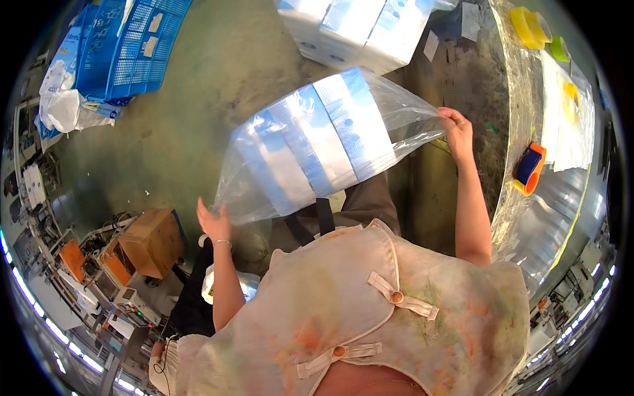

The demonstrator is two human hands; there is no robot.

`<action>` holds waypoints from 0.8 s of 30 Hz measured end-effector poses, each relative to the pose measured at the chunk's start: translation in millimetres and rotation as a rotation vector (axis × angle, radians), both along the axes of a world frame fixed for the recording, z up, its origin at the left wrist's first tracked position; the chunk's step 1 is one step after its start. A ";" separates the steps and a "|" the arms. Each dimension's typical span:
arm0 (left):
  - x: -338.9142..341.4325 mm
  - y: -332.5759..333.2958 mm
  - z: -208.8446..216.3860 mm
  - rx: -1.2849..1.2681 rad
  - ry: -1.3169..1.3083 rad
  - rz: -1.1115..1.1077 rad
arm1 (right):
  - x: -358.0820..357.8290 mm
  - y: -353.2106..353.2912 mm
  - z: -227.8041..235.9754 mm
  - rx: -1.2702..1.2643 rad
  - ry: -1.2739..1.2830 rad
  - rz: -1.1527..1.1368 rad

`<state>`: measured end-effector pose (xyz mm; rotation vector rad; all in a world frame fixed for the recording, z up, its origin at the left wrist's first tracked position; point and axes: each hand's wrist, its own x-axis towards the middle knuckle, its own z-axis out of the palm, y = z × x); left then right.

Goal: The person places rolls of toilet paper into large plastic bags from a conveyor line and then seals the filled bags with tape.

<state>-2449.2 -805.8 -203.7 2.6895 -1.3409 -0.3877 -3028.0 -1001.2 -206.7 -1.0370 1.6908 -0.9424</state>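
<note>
In front of my body lies a clear plastic bag point(411, 113) with several white-and-blue packs point(307, 135) side by side inside it. The bag slants upward to the right, above my lap. My right hand point(457, 131) pinches the gathered film at its right end, drawing it away from the packs. At the lower left end, my left hand point(216, 222) has its fingers spread beside the film; whether they touch it is hard to see. Nothing shows in that hand.
Another wrapped stack of packs point(356, 36) stands ahead. On the right, a film-covered bench point(512, 99) carries an orange-and-blue tape dispenser point(530, 169) and yellow tape rolls point(530, 28). Blue crates point(142, 56) sit far left. A cardboard box point(153, 243) and a seated person's dark-clothed leg point(191, 287) are lower left.
</note>
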 end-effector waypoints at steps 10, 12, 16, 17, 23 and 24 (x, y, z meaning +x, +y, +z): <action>-119.0 -104.7 -71.0 0.269 0.309 -0.906 | 149.0 -44.5 66.5 -0.560 0.891 0.978; -106.6 -79.4 -95.9 0.248 0.347 -0.922 | 146.4 -43.8 28.1 -0.041 0.953 1.255; -99.5 -87.1 -60.3 0.578 0.226 -0.857 | 104.4 -57.5 36.2 0.673 0.763 1.596; -88.0 -83.6 -56.3 0.622 0.168 -0.874 | 95.0 -50.0 46.1 0.614 0.683 1.622; -22.3 -82.2 -49.2 0.879 0.386 -0.854 | 97.1 -55.3 16.1 -0.050 1.019 1.481; -1.9 -79.8 -56.6 0.905 0.476 -0.855 | 93.6 -58.2 4.2 -0.164 1.016 1.412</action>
